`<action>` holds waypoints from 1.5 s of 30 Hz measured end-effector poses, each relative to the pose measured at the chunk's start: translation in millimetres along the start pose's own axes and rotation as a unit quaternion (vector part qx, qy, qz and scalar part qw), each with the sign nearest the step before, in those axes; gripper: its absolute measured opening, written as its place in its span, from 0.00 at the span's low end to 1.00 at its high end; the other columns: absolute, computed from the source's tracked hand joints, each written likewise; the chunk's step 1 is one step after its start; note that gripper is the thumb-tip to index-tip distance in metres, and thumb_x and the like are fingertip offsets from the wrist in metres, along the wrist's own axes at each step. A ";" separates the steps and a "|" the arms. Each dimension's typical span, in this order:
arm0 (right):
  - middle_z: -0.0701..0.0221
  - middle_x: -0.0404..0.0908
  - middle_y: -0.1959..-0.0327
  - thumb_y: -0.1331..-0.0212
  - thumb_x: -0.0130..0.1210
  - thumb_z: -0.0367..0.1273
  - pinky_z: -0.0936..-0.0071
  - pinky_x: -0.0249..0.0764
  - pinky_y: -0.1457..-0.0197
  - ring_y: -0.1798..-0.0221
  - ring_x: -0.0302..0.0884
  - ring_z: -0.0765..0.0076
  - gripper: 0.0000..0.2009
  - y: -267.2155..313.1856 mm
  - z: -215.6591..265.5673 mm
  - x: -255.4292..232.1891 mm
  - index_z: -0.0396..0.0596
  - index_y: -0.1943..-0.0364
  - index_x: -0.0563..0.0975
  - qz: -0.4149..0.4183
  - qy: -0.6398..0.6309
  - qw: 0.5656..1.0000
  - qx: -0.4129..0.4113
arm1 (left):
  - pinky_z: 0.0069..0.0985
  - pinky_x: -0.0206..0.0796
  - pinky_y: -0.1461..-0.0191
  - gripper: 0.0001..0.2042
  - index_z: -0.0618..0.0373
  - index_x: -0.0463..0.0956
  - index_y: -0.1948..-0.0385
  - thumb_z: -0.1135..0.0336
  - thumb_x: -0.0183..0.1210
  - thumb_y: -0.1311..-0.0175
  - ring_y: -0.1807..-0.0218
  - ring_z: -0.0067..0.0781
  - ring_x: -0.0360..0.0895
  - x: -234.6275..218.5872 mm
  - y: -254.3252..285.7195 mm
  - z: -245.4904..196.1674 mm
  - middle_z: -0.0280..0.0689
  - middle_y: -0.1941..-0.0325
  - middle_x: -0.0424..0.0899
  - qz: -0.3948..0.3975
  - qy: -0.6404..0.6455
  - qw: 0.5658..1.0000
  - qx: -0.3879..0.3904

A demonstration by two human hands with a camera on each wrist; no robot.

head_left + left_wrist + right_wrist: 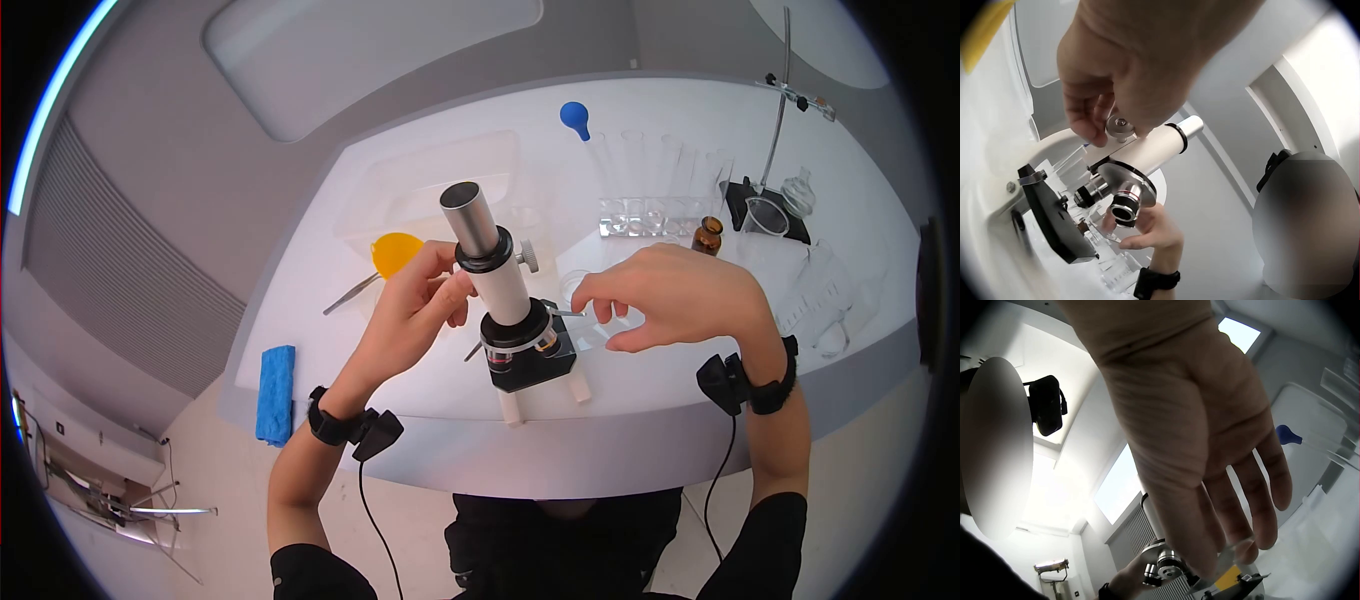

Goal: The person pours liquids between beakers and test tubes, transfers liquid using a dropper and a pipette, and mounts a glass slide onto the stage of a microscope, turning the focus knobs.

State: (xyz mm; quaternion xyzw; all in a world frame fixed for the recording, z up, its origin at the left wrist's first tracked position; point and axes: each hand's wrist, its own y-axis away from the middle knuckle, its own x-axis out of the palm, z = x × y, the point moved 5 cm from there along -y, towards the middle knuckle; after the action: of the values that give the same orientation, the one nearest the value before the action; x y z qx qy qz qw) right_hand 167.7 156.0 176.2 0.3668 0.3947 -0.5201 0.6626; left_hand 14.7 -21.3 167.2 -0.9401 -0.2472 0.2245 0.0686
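Observation:
A white and black microscope (498,285) with a silver eyepiece tube stands near the table's front edge. My left hand (412,310) is at its left side; in the left wrist view the thumb and fingers pinch a round metal focus knob (1120,127) on the tube. My right hand (685,298) is beside the black stage (545,370), palm down. Between its thumb and fingertips is a thin clear glass slide (592,338), overlapping the stage's right edge. The objective lenses (1125,206) point down over the stage.
A yellow bowl (394,252), metal tweezers (350,293) and a clear tub (440,160) lie left. At the right are a tube rack (650,228), an amber bottle (707,236), a clamp stand (775,140) and glassware. A blue bulb (574,117) is behind; a blue cloth (276,394) lies at left.

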 end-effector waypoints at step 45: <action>0.67 0.79 0.73 0.58 0.68 0.36 0.71 0.72 0.63 0.68 0.78 0.61 0.17 -27.4 -1.4 24.9 0.42 0.66 0.77 -0.013 -0.043 0.998 -0.033 | 0.34 0.67 0.42 0.55 0.54 0.60 0.36 0.30 0.72 0.67 0.46 0.38 0.74 1.8 -27.5 79.8 0.38 0.37 0.65 0.253 0.040 0.967 -0.007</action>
State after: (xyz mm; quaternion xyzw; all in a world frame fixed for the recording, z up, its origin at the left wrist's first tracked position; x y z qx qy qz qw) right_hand 144.4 142.0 151.0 0.3173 0.3873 -0.5305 0.6841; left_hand -32.2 5.0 102.1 -0.9808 0.0000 0.1948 0.0127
